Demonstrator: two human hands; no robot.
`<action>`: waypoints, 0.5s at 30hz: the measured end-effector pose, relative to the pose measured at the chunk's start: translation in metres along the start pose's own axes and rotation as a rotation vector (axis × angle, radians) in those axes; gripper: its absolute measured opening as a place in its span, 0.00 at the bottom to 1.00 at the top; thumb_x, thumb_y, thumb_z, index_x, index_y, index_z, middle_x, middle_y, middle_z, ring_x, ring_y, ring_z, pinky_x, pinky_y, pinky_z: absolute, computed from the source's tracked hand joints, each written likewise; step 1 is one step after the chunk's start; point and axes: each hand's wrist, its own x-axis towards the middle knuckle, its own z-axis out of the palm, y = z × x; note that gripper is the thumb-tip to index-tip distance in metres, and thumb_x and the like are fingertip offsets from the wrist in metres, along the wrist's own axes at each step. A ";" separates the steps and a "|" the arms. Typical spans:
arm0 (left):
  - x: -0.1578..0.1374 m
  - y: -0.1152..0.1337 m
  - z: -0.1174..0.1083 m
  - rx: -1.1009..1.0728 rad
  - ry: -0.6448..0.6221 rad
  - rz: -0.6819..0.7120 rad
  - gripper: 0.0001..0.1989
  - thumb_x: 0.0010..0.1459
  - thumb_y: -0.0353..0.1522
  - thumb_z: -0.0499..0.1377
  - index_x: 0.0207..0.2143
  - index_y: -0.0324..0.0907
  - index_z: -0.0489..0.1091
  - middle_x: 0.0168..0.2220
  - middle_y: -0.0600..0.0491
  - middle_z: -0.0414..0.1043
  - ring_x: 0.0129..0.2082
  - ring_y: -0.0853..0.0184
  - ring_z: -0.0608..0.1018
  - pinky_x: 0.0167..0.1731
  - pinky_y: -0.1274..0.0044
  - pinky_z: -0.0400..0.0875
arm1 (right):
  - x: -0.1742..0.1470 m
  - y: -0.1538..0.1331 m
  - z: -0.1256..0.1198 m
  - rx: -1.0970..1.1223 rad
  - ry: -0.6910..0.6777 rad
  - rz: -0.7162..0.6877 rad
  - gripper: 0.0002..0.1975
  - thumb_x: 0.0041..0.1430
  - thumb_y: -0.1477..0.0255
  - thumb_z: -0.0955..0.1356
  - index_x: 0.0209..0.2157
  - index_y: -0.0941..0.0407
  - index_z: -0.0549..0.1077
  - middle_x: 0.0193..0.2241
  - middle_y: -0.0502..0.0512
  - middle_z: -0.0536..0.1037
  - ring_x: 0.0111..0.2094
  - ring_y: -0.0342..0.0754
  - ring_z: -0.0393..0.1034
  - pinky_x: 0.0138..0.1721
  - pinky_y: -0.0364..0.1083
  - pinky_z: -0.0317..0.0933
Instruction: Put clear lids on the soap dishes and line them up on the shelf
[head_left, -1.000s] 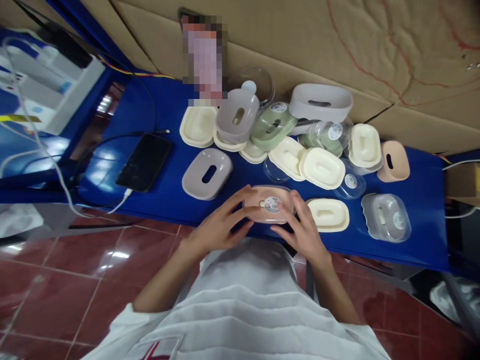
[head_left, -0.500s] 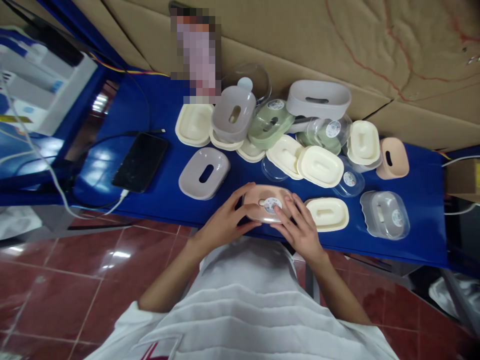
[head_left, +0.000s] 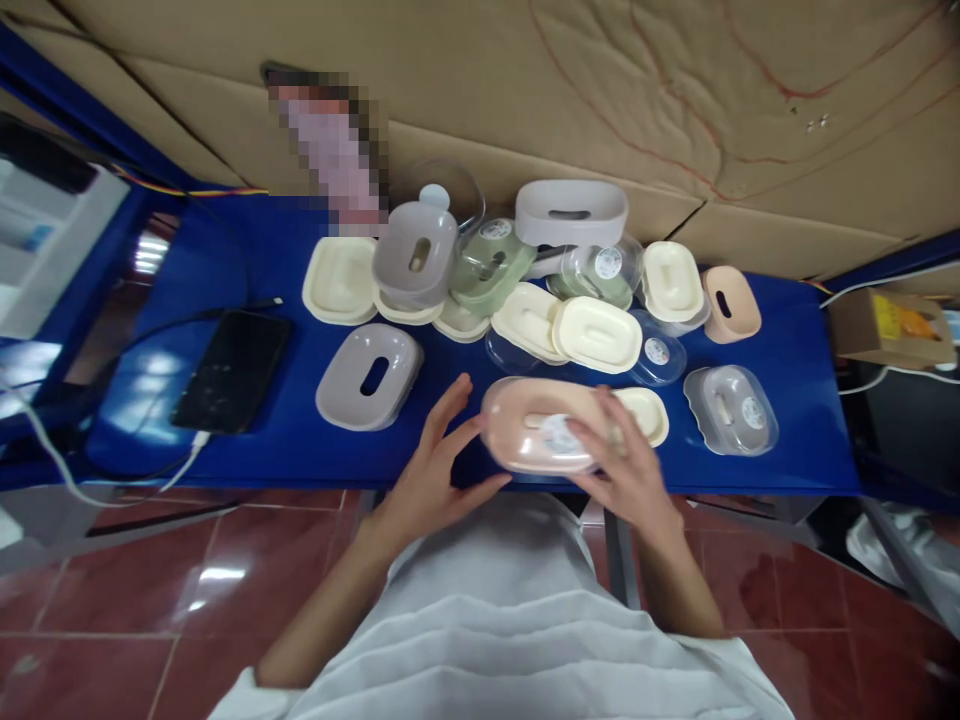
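- The right hand [head_left: 630,470] is curled over the near right end of a peach-pink oval plastic soap box with a clear lid and a round white sticker [head_left: 544,425]; its fingers lie across the lid, so it is grasping the box.
- The left hand [head_left: 431,470] is spread flat, fingers loose, with only its fingertips beside the box's left end; whether they touch it cannot be told from the blur.
- Compared with half a second ago, the box is seen larger and tilted toward the camera, which is judged to mean it has been raised off the blue surface [head_left: 787,400] rather than pressed down on it.
- The left hand, then wrapped against the box's side, has been opened and drawn slightly away; the hold is now carried by the right hand.
- The box is held above the near edge of the surface, partly covering a cream oval plastic tray [head_left: 645,410] just beyond it.
- A grey oval slotted dish [head_left: 367,375] lies well to the left, with a black phone [head_left: 232,370] farther left on a cable.
- A cluster of cream, green, grey and clear box parts [head_left: 525,290] is spread along the cardboard wall [head_left: 675,110].
- The view has also been shifted, with the things seen farther left than earlier.
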 end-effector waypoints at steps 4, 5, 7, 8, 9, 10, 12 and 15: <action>0.008 0.016 0.014 0.067 -0.095 0.087 0.34 0.69 0.32 0.65 0.72 0.47 0.57 0.74 0.39 0.59 0.75 0.51 0.63 0.68 0.55 0.69 | -0.065 0.077 -0.054 -0.426 0.524 0.331 0.51 0.50 0.49 0.81 0.72 0.45 0.66 0.68 0.71 0.70 0.68 0.74 0.66 0.66 0.67 0.63; 0.011 0.020 0.020 0.097 -0.154 0.126 0.30 0.70 0.33 0.64 0.71 0.45 0.60 0.72 0.39 0.63 0.74 0.51 0.64 0.69 0.56 0.68 | -0.085 0.102 -0.066 -0.512 0.664 0.413 0.53 0.46 0.45 0.81 0.70 0.47 0.70 0.65 0.76 0.72 0.66 0.76 0.68 0.65 0.68 0.63; 0.018 0.029 0.036 0.143 -0.275 0.216 0.25 0.73 0.35 0.60 0.69 0.43 0.64 0.71 0.42 0.66 0.74 0.52 0.65 0.70 0.57 0.66 | -0.127 0.150 -0.079 -0.625 0.820 0.539 0.52 0.45 0.42 0.81 0.68 0.49 0.73 0.60 0.79 0.75 0.62 0.77 0.71 0.59 0.69 0.66; 0.022 0.033 0.045 0.156 -0.330 0.261 0.25 0.74 0.36 0.59 0.69 0.44 0.64 0.72 0.43 0.65 0.74 0.52 0.65 0.71 0.57 0.65 | -0.146 0.171 -0.081 -0.663 0.858 0.576 0.52 0.44 0.41 0.80 0.67 0.51 0.74 0.58 0.80 0.75 0.59 0.79 0.73 0.55 0.71 0.67; 0.026 0.036 0.055 0.164 -0.376 0.304 0.25 0.74 0.38 0.58 0.70 0.44 0.63 0.73 0.44 0.64 0.74 0.53 0.65 0.72 0.57 0.63 | -0.162 0.188 -0.079 -0.683 0.871 0.638 0.54 0.43 0.39 0.79 0.66 0.53 0.75 0.57 0.82 0.75 0.59 0.82 0.72 0.54 0.74 0.66; 0.030 0.038 0.066 0.173 -0.410 0.343 0.26 0.75 0.39 0.57 0.71 0.45 0.63 0.74 0.45 0.62 0.74 0.53 0.64 0.72 0.57 0.61 | -0.175 0.202 -0.075 -0.688 0.829 0.724 0.55 0.43 0.37 0.78 0.66 0.57 0.75 0.56 0.84 0.74 0.58 0.84 0.72 0.54 0.75 0.65; 0.038 0.041 0.083 0.208 -0.452 0.391 0.26 0.75 0.41 0.57 0.71 0.44 0.62 0.73 0.45 0.63 0.74 0.54 0.64 0.73 0.56 0.59 | -0.191 0.217 -0.062 -0.664 0.733 0.823 0.56 0.43 0.37 0.77 0.64 0.62 0.76 0.55 0.88 0.73 0.58 0.87 0.71 0.54 0.76 0.64; 0.046 0.041 0.093 0.281 -0.482 0.386 0.23 0.73 0.40 0.60 0.65 0.42 0.68 0.66 0.43 0.72 0.71 0.52 0.68 0.73 0.52 0.57 | -0.190 0.215 -0.048 -0.590 0.601 0.835 0.50 0.54 0.39 0.74 0.65 0.63 0.75 0.59 0.90 0.72 0.61 0.86 0.70 0.57 0.74 0.65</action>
